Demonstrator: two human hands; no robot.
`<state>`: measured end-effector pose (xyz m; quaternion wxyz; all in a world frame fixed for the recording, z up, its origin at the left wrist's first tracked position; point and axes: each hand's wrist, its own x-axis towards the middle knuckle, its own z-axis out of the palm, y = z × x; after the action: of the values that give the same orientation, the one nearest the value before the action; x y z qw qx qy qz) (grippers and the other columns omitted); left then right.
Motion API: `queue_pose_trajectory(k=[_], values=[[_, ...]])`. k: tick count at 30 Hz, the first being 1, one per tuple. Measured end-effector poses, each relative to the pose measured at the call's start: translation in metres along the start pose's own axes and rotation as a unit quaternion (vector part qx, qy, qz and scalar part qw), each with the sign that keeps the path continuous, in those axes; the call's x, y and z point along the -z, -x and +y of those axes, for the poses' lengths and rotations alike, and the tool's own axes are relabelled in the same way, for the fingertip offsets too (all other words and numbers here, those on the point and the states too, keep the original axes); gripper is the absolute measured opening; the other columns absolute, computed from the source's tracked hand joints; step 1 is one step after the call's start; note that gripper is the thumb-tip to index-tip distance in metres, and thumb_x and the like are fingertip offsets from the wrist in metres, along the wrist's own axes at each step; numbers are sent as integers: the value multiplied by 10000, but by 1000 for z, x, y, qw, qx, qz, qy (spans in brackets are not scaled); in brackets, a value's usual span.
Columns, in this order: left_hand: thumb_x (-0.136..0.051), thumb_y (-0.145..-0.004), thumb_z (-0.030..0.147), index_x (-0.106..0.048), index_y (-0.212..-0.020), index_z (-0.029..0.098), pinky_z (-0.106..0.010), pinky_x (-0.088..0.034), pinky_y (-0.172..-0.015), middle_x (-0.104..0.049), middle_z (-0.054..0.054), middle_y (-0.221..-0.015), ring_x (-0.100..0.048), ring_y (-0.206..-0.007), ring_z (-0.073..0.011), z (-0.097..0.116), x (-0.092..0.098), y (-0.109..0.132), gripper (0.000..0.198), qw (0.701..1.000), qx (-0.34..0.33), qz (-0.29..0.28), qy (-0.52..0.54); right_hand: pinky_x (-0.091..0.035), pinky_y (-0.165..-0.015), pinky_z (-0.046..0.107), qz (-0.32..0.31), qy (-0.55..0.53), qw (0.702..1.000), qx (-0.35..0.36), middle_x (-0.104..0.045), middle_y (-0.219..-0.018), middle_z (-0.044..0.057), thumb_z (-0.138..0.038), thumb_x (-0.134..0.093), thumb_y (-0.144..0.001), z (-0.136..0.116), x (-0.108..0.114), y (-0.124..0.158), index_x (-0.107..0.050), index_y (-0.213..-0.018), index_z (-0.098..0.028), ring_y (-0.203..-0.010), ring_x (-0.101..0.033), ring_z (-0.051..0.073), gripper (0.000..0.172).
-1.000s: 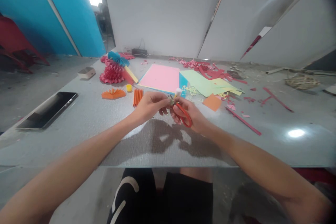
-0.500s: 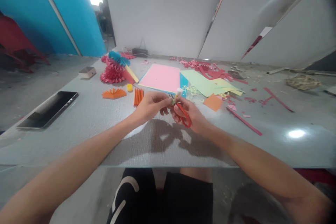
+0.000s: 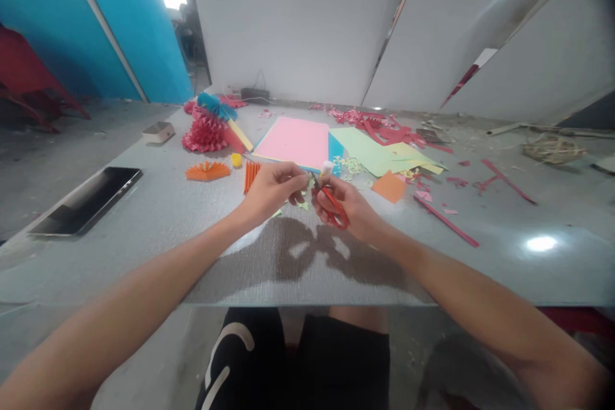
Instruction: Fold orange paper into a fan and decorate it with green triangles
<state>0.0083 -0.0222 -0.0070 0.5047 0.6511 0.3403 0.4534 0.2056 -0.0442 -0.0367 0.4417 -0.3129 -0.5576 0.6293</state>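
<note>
The small white box [image 3: 158, 132] sits on the left of the grey table [image 3: 120, 230], closed or at least showing nothing of what is inside, and the yellow cap [image 3: 236, 160] lies well to its right, too small to see into. At the far right is a tangle of straw-coloured fibre [image 3: 552, 150].

The left hand [image 3: 271, 193] is held up above the table, with thumb and fingers pinched closed on a small pale scrap of paper [image 3: 307, 183], though the fingers hide most of it. The right hand [image 3: 348, 198] is curled closed around the red scissors [image 3: 334, 208], fingers through the handles, with the blades pointing far and left, right beside the left fingertips. How far the blades are open is too small to tell. A short white stub [image 3: 327, 168] stands just beyond the right hand, and I cannot tell what it is.

Little yellow-green paper bits [image 3: 302, 205] lie on the table under the hands. Farther off are the pink sheet [image 3: 291, 143] on a blue sheet [image 3: 336, 148], pale green sheets [image 3: 369, 150], an orange square [image 3: 389, 187], the orange paper fan [image 3: 208, 171], the orange pleated strip [image 3: 250, 176], the red paper ball [image 3: 205, 133], red paper strips [image 3: 446, 221] and a dark phone [image 3: 86, 200] near the left edge
</note>
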Motion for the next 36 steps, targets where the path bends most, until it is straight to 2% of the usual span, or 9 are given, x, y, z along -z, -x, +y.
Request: queue_pose_trajectory(k=[6,10,16,19,28,36], values=[[-674,-844,252,-670,-747,148,-240,-505,-549,-663,-23,-601,-645,-560,-125,-1,0,0,142,1000,-2,-4,-23,-413,-494,222,-23,5,1000,11,-616,-739,-48,-497,-791,-903,1,4,0,-495,-979,-234,-538,-531,83,403],[-685,-851,273,-672,-756,146,-243,-511,-555,-665,-26,-615,-649,-571,-128,-2,0,0,160,1000,2,-15,-26,-403,-498,228,-24,7,1000,6,-604,-709,-53,-537,-798,-881,-2,1,1,-486,-979,-237,-531,-515,88,444],[-679,-876,298,-668,-774,145,-244,-508,-556,-658,-24,-620,-651,-573,-130,-4,-1,0,184,1000,-7,7,-15,-411,-525,251,-29,9,1000,4,-604,-724,-34,-603,-801,-846,-5,-4,3,-496,-977,-233,-565,-522,107,497],[-709,-857,300,-672,-766,143,-239,-508,-556,-654,-19,-615,-635,-567,-121,-2,-3,1,185,1000,-1,-7,-21,-416,-536,254,-28,12,1000,5,-603,-732,-31,-611,-792,-849,-4,-5,3,-500,-969,-232,-575,-519,109,494],[-789,-810,361,-666,-724,145,-239,-497,-546,-647,-16,-602,-610,-547,-114,-5,-4,0,263,999,18,-29,35,-411,-542,263,-20,18,1000,8,-581,-719,-35,-631,-784,-843,-2,-6,4,-504,-971,-241,-587,-505,122,497],[-778,-845,362,-680,-745,139,-237,-497,-556,-666,-18,-631,-619,-555,-109,-11,-5,0,264,996,7,-46,71,-423,-562,262,7,11,999,29,-552,-744,-47,-595,-777,-872,3,-12,7,-497,-986,-248,-596,-502,110,461]])
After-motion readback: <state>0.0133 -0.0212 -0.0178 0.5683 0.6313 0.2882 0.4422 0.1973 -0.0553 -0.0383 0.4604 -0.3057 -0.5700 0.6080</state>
